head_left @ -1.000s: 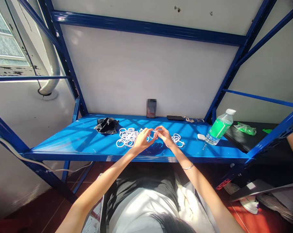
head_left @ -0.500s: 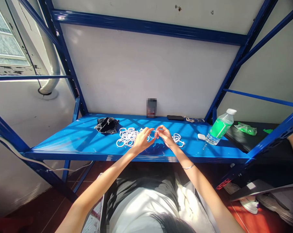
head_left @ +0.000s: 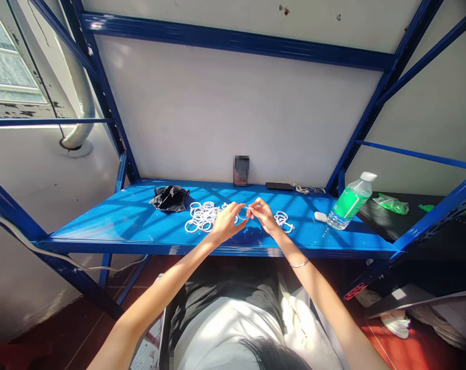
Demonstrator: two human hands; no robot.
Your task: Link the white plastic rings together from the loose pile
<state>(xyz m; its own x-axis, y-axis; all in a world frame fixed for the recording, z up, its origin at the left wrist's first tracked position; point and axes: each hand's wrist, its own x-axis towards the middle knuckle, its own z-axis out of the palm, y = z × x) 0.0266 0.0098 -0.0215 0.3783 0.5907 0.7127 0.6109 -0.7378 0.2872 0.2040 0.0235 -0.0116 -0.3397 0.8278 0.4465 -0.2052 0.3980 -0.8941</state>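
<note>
Above the front of the blue table, my left hand (head_left: 228,221) and my right hand (head_left: 263,215) meet at the fingertips. Both pinch one small white ring (head_left: 242,221), partly covered by the fingers; its fine detail is too small to make out. A heap of white rings (head_left: 202,216) lies just left of my left hand. To the right of my right hand rests a smaller group of white rings (head_left: 283,220), partly hidden by that hand.
On the blue table (head_left: 113,221) are a crumpled black plastic bag (head_left: 170,198), an upright dark phone-like object (head_left: 241,171), a flat black device (head_left: 279,186) with a cable, a small white case (head_left: 320,217) and a tilted water bottle (head_left: 351,201). Blue frame posts flank the table. Another person's shoe (head_left: 397,325) shows at right.
My hands stay almost in place, fingers still pinched on the ring. The other person's arm and foot at the right edge have shifted slightly.
</note>
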